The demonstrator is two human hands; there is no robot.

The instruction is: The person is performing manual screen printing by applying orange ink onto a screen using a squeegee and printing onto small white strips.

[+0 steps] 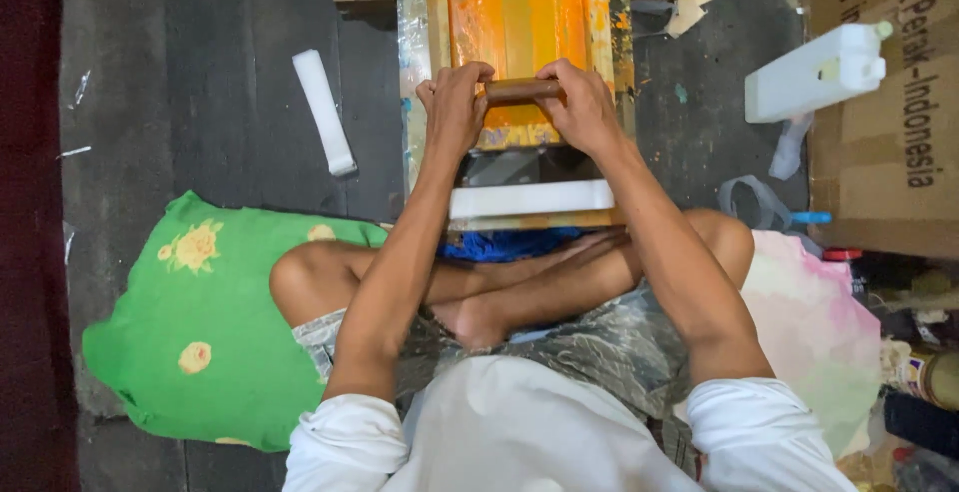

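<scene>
Wooden squeegee handle [521,89] sits crosswise on the near end of the orange-inked printing screen [519,12], held level. My left hand [455,107] wraps its left end, fingers [470,74] curled closed over the top; my right hand [584,107] wraps the right end the same way, fingers closed tight on the wood. Both hands gripping, thumbs underneath I think, can't see them well. Screen frame [420,62] is smeared with orange and yellow ink, foil-like tape along its left edge. Just below the hands, a white bar [529,198] lies across the frame's near side, blue cloth [504,244] under it. My legs are crossed on the floor [200,82], dark and worn. Green cushion with yellow flowers [190,322] under my left knee, pale pink cloth [809,322] on the right. White foam strip [324,110] lies on the floor left of the screen, well apart. White plastic jug [814,72] lies on its side to the right, beside a cardboard box [884,152].
</scene>
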